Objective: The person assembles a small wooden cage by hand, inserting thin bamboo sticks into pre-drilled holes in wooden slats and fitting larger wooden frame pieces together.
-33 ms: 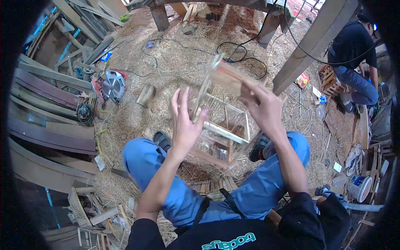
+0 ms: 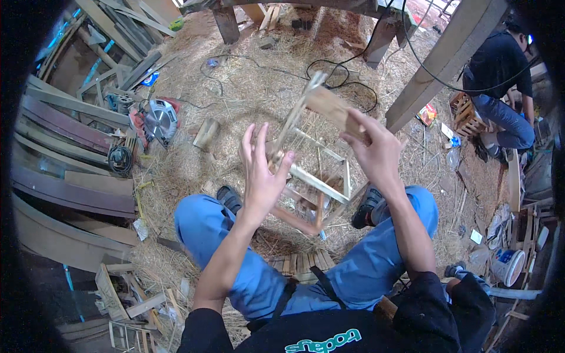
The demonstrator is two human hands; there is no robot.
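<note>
A small open frame of thin wooden slats (image 2: 321, 183) is held up, tilted, between my knees. Parts of it are blurred. At its upper end is a short, wider wooden board (image 2: 329, 107). My right hand (image 2: 379, 150) has its fingers bent round the right end of that board. Beside the frame's left side is my left hand (image 2: 262, 179), fingers stretched upward and thumb apart. Whether its palm touches the slats is hard to see.
A circular saw (image 2: 160, 122) and a coiled cable (image 2: 120, 160) lie at left beside stacked boards (image 2: 70, 189). A short wood block (image 2: 206, 134) sits on the straw-strewn ground. A slanting post (image 2: 444, 62) stands at right, with another person (image 2: 500, 76) crouching beyond. A white bucket (image 2: 507, 266) lies lower right.
The wooden frame has turned slightly, its lower corner shifting a little left and its upper board showing more clearly. Both hands have hardly moved.
</note>
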